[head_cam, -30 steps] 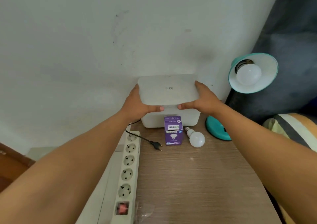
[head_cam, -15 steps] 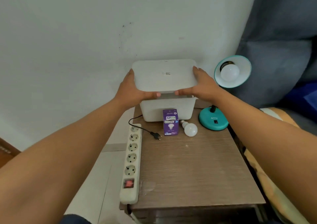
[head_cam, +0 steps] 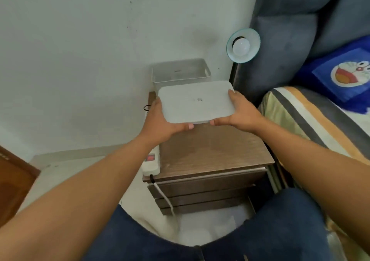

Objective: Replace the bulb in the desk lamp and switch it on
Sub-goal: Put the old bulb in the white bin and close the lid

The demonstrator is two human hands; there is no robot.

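So far only the lid is held off the box, gripped by both hands at mid-frame. At upper right the bulb is still seated in the lamp; swapping and switching on remain.

Small mark on white lid, too blurred to read.

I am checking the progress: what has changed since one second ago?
Both hands, left hand and right hand, lifted the white lid off the storage box and drew it toward the person; the box now stands open. Both hands still grip the lid. The lamp keeps its bulb.
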